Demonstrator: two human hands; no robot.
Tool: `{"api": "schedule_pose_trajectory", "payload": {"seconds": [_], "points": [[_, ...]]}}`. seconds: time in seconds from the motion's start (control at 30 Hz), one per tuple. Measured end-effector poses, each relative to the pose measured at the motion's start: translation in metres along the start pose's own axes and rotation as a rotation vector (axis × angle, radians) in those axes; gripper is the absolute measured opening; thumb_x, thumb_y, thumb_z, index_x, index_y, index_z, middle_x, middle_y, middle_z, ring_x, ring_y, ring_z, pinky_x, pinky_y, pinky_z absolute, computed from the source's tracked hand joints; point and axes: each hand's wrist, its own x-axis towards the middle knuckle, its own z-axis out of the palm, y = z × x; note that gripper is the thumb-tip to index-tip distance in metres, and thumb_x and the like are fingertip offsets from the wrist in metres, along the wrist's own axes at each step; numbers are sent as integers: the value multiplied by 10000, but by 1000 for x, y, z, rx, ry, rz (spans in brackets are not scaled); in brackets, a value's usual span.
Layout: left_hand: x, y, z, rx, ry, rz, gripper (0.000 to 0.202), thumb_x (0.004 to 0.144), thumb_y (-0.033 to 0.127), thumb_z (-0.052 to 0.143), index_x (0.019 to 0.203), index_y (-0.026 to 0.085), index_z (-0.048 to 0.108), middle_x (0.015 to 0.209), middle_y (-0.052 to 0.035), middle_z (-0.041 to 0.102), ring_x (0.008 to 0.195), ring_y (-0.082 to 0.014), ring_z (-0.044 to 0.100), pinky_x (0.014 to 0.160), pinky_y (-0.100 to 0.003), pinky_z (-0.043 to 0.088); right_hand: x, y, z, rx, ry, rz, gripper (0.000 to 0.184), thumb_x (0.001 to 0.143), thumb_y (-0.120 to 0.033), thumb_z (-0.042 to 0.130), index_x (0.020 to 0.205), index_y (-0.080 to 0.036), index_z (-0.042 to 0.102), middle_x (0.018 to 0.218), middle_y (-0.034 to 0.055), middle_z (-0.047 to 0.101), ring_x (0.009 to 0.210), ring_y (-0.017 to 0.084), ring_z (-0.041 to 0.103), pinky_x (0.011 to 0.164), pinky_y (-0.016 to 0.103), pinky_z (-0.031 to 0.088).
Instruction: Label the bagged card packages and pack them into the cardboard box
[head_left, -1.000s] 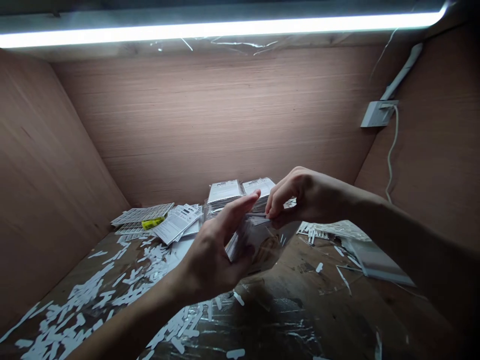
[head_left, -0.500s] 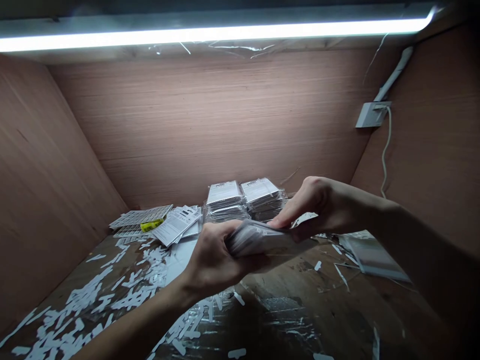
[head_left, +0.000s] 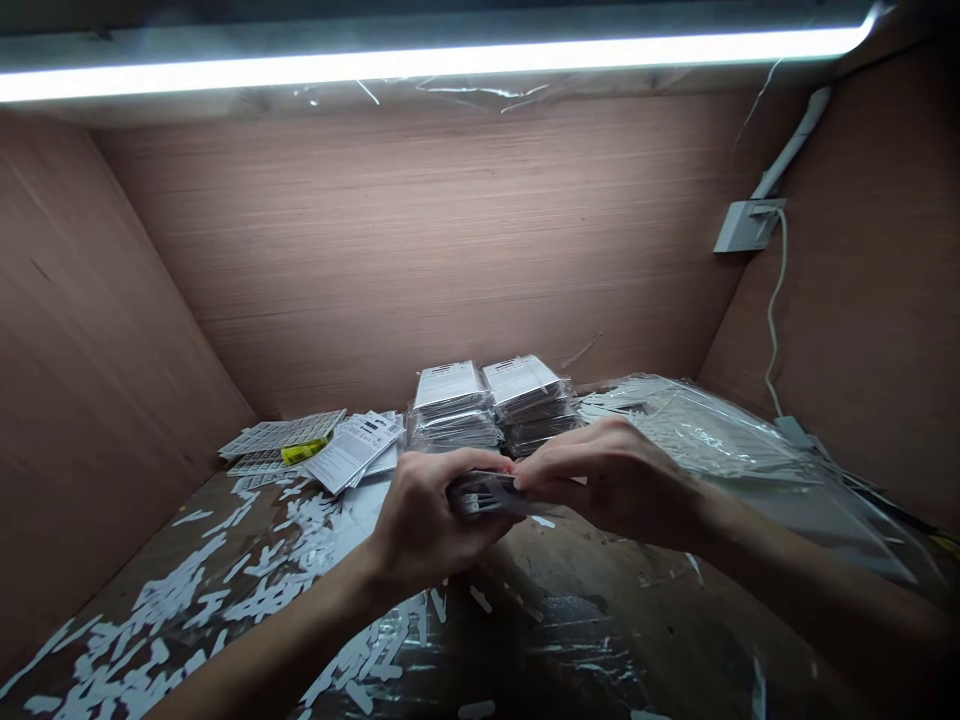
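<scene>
My left hand point(head_left: 439, 515) is wrapped round a small bundle of thin plastic-sleeved cards point(head_left: 480, 497), held in mid-air above the bench. At the bundle's right edge, the bent fingers of my right hand point(head_left: 600, 478) pinch it. My palms and fingers hide most of the bundle. Just behind it rise two stacks of clear-wrapped cards, the left stack point(head_left: 448, 390) and the right stack point(head_left: 523, 385). Loose white printed cards point(head_left: 356, 450) lie fanned out to the left of my hands.
White paper scraps point(head_left: 262, 590) litter the left of the bench. Printed label sheets point(head_left: 274, 440) carry a yellow wrapped item point(head_left: 304, 450). Clear plastic bags point(head_left: 720, 440) spread at the right. A white socket box point(head_left: 748, 226) with a cord hangs on the wall beneath a bright tube light point(head_left: 450, 62).
My right hand has come down and left, closer to my left hand. The bundle's long side has turned out of view. The plastic bags on the right are now uncovered.
</scene>
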Motion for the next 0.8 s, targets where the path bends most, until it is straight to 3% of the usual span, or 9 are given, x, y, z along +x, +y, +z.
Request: {"api": "schedule_pose_trajectory", "payload": {"seconds": [0.13, 0.2, 0.3, 0.4, 0.5, 0.57, 0.67, 0.8], "points": [[0, -3, -1, -26, -34, 57, 363, 750, 235, 924, 1080, 167, 788, 952, -42, 859, 733, -167, 811, 662, -240, 628, 3, -2, -13, -69, 56, 70, 28, 929, -241, 788, 923, -214, 786, 793, -5, 770, 663, 112, 645, 644, 239, 468], [-1, -4, 2, -28, -27, 72, 362, 750, 245, 929, 1079, 172, 796, 947, -44, 860, 736, -170, 813, 668, -241, 631, 11, 1, -22, -70, 61, 158, 220, 807, -301, 910, 947, -204, 771, 923, 27, 783, 810, 163, 683, 715, 267, 504], [-3, -4, 9, -54, -9, 83, 340, 744, 265, 938, 1047, 184, 807, 932, -48, 860, 728, -182, 816, 659, -245, 638, 22, 8, -27, 161, -175, 306, 359, 743, -348, 950, 1031, -197, 796, 980, 41, 812, 881, 193, 735, 754, 275, 565], [-6, -5, 15, -68, 28, 86, 280, 742, 259, 937, 983, 198, 808, 863, -31, 854, 665, -176, 799, 611, -243, 628, 25, 14, -17, 303, -361, 312, 177, 847, -229, 832, 1019, -193, 846, 874, 20, 831, 767, 162, 761, 655, 235, 557], [-8, -8, 16, -49, 59, 44, 261, 723, 248, 946, 942, 198, 812, 820, -25, 846, 620, -172, 785, 576, -240, 616, 22, 14, -5, 237, -241, 254, 144, 848, -146, 788, 960, -189, 868, 772, 10, 820, 658, 137, 735, 574, 218, 506], [-8, -10, 15, -51, 39, 25, 290, 711, 264, 958, 957, 197, 818, 858, -36, 853, 656, -187, 801, 606, -250, 634, 19, 14, -3, 234, -187, 290, 136, 821, -194, 836, 951, -185, 873, 774, 25, 826, 676, 156, 756, 589, 224, 529], [-8, -11, 15, -86, -9, 40, 352, 711, 288, 964, 1017, 203, 812, 932, -50, 860, 745, -212, 825, 676, -269, 661, 19, 15, -11, 293, -278, 394, 335, 749, -288, 918, 1065, -191, 869, 912, 55, 852, 812, 209, 798, 685, 254, 588], [-8, -10, 16, -109, -33, 81, 390, 707, 260, 964, 1053, 204, 793, 996, -56, 861, 823, -217, 836, 738, -264, 669, 22, 20, -25, 411, -465, 387, 527, 743, -304, 924, 1252, -235, 809, 1113, 23, 842, 957, 214, 777, 795, 258, 569]]}}
